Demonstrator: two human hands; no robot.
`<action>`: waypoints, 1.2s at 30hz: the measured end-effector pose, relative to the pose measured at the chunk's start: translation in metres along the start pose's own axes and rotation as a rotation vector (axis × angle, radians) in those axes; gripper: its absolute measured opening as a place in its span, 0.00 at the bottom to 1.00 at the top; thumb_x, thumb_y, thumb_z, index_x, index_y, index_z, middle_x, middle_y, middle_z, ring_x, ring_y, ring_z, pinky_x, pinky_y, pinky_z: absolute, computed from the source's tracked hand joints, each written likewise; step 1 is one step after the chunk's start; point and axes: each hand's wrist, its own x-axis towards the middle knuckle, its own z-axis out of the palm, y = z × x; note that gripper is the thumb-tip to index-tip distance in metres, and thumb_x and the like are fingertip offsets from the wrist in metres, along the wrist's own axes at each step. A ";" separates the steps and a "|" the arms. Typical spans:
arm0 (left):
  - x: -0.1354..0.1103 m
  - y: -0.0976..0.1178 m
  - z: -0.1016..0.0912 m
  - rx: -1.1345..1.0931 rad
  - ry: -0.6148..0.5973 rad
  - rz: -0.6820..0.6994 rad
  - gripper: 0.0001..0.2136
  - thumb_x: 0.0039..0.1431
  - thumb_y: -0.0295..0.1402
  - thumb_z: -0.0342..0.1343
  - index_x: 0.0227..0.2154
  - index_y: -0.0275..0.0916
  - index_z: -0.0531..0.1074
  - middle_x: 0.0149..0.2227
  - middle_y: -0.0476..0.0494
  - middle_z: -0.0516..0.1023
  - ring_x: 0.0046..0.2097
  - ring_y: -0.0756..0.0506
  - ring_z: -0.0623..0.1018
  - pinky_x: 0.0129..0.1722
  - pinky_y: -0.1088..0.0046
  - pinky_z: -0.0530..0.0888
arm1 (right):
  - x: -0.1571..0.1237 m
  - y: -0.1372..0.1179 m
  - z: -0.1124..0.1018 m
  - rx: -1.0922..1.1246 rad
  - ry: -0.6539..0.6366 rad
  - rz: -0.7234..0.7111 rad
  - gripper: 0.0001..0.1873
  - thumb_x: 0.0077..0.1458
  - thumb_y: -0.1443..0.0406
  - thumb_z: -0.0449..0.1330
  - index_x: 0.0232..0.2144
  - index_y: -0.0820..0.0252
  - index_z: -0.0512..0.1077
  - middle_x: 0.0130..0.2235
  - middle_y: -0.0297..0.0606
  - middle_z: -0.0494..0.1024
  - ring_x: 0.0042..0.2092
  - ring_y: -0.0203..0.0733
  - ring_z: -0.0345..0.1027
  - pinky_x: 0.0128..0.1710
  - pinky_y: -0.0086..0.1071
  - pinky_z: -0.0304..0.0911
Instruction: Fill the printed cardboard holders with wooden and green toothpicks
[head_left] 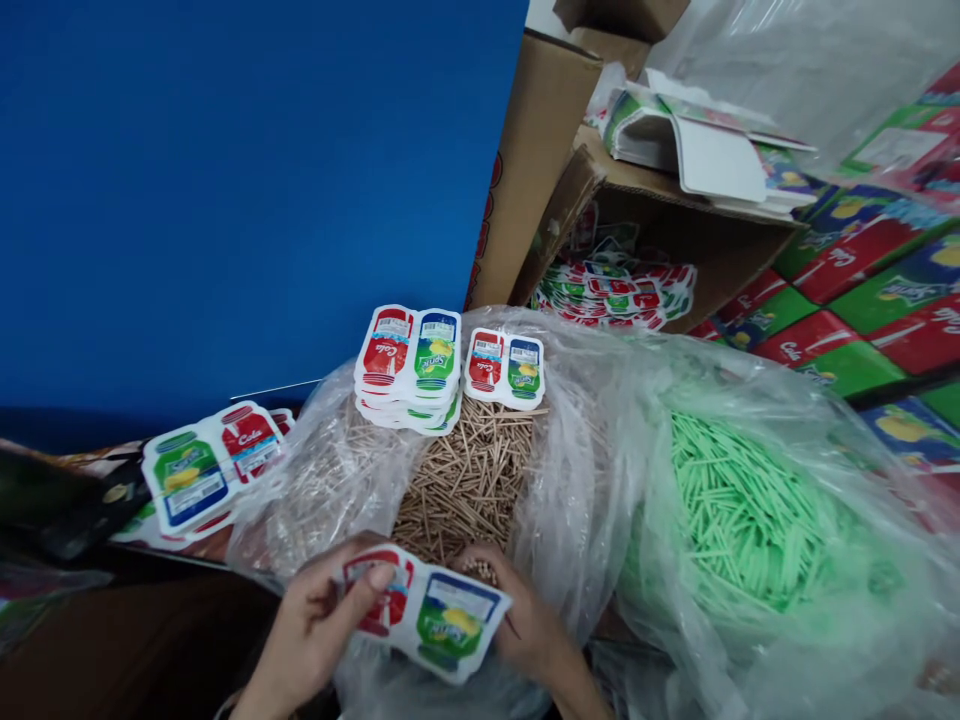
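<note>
My left hand [322, 625] pinches a two-part printed packet [457, 618], its thumb on the red cola half; the other half is green and blue with lemons. Behind the packet's right end, my right hand [529, 620] curls around a small bunch of thin brown sticks [480, 571], whose ends show; part of its fingers is hidden. Both hands are at the near side of a clear plastic bag [577, 500] full of loose brown sticks [472, 470]. On the bag's far side rest a stack of similar packets [409, 365] and, beside it, a smaller-looking packet [505, 368].
More packets [202, 470] lie at the left beside a dark object. Another plastic bag [645, 560] holds green sticks [742, 510] on the right. Behind stand an open cardboard box [547, 225] of packets, stacked printed boxes [825, 340] and a blue panel [240, 180].
</note>
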 end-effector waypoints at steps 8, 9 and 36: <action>0.017 -0.011 0.011 -0.501 0.365 -0.435 0.17 0.36 0.39 0.69 0.30 0.36 0.74 0.19 0.51 0.80 0.22 0.43 0.79 0.20 0.73 0.76 | -0.007 0.007 -0.012 -0.152 0.096 -0.086 0.13 0.62 0.65 0.45 0.44 0.55 0.66 0.34 0.37 0.70 0.36 0.41 0.64 0.39 0.33 0.58; 0.018 -0.009 0.014 -0.498 0.336 -0.434 0.17 0.36 0.38 0.69 0.29 0.36 0.74 0.19 0.51 0.80 0.22 0.43 0.79 0.20 0.73 0.76 | -0.008 0.008 -0.012 -0.159 0.102 -0.086 0.13 0.62 0.64 0.45 0.44 0.55 0.66 0.34 0.37 0.69 0.35 0.41 0.64 0.38 0.33 0.58; 0.024 -0.013 0.026 -0.562 0.193 -0.507 0.14 0.38 0.30 0.67 0.31 0.35 0.75 0.22 0.50 0.81 0.28 0.42 0.81 0.24 0.75 0.77 | -0.016 0.036 -0.005 -0.220 0.274 -0.160 0.13 0.64 0.61 0.41 0.45 0.54 0.62 0.31 0.34 0.69 0.32 0.37 0.64 0.33 0.29 0.61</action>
